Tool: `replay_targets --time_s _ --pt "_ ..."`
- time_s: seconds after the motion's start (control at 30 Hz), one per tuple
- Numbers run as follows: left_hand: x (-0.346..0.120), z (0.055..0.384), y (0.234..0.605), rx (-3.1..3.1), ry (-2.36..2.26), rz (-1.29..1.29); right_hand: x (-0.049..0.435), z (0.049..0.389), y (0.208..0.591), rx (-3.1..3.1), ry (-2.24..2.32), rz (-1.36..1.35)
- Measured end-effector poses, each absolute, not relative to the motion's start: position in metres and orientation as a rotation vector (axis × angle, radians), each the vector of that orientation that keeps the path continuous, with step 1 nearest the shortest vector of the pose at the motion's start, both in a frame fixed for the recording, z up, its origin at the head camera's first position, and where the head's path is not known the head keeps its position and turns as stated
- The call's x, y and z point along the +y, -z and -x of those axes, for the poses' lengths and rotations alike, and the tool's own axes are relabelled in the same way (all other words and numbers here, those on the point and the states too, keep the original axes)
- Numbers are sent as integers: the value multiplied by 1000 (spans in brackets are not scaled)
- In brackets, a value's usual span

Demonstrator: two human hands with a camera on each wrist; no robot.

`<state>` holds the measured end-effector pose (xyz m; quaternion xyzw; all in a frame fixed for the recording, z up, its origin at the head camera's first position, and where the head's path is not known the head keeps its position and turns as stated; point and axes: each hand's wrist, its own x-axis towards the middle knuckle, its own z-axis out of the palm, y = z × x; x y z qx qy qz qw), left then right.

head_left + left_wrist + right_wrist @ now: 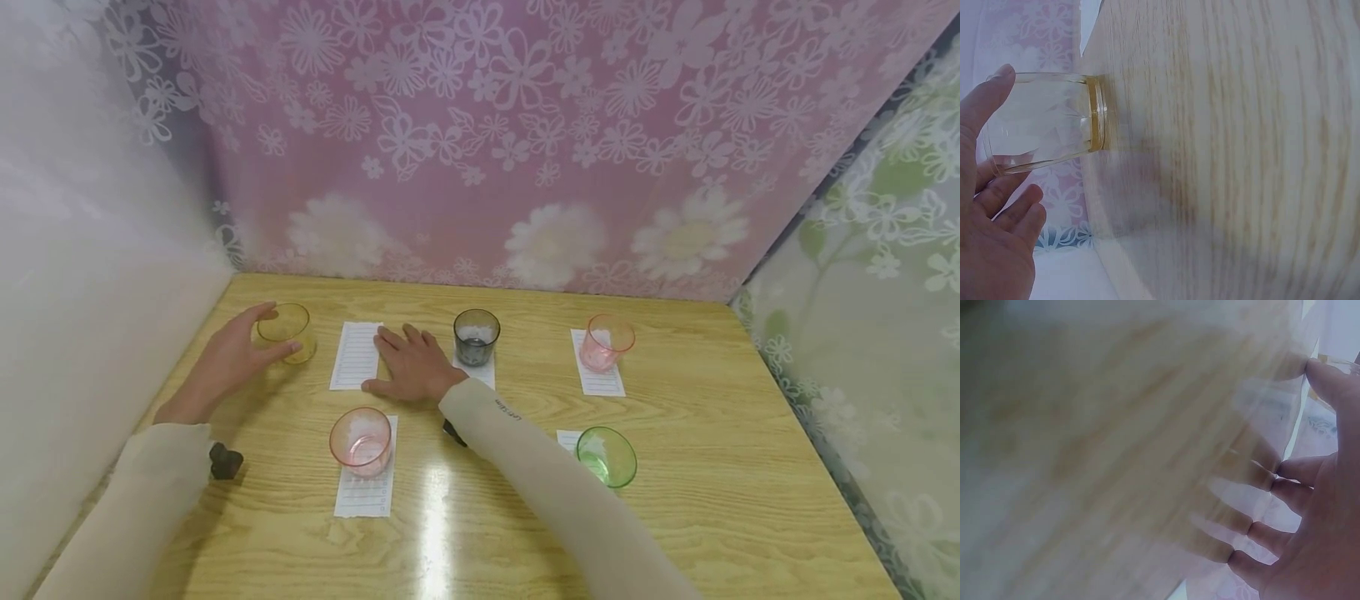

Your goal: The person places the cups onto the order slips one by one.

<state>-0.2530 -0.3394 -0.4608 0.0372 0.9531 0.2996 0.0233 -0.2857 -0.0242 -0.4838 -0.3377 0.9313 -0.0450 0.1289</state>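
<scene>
At the far left of the table, my left hand point(228, 354) holds a clear yellow glass point(302, 332) by its rim, thumb on one side and fingers on the other. In the left wrist view the glass point(1054, 122) stands upright with its thick base at the wood. My right hand point(416, 367) lies spread, palm down, its fingertips touching the tabletop at the right edge of a white lined paper slip point(354, 357). Just right of that hand is a dark grey glass point(477, 337) on another slip point(484, 374).
Nearer me, a pink glass point(362, 442) rests on a lined slip point(363, 497). Over on the right stand a second pink glass point(608, 343) on its slip point(603, 383) and a green glass point(607, 458) beside my right sleeve point(540, 450). Flowered curtains point(480, 150) enclose the wooden table point(705, 433).
</scene>
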Motion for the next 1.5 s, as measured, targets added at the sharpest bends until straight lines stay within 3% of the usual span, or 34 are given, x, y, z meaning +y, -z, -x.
replay_targets --time_s 1.5 --pt "-316 259 451 2951 -1015 -163 -33 282 475 2675 146 947"
